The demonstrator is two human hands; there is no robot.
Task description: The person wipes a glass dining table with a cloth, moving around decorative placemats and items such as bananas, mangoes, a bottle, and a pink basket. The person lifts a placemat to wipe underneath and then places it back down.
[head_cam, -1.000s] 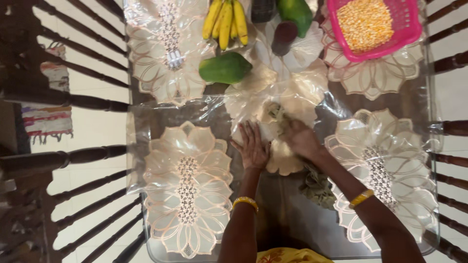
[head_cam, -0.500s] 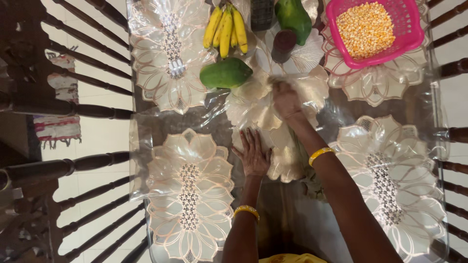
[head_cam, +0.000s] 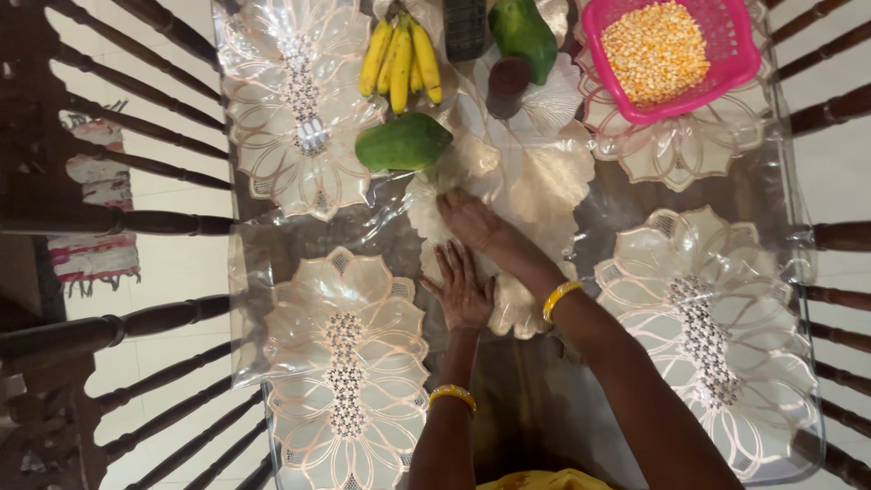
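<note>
While we lean over the glass surface (head_cam: pixel 535 408), our left hand (head_cam: pixel 463 289) lies flat, fingers spread and holding nothing, on the near part of the centre mat (head_cam: pixel 535 181), the pale flower-shaped doily under clear plastic that serves as our landmark. Our right hand (head_cam: pixel 474 220) reaches just beyond it, open and palm down on the same mat, gripping nothing. To smooth this mat well, we judge it best to keep one palm pinning the near edge while the other presses outward, so the plastic does not bunch. Each wrist bears one yellow bangle, two in all. Around the centre mat we count four larger petal mats: two to its left, two to its right. Touching its far left edge lies one green papaya (head_cam: pixel 404 142); beyond that sits one bunch of bananas (head_cam: pixel 400 56). On its far side stand one dark beet (head_cam: pixel 506 83) and a second green papaya (head_cam: pixel 523 34). Far right of it rests one pink basket (head_cam: pixel 739 68) of yellow grain.
</note>
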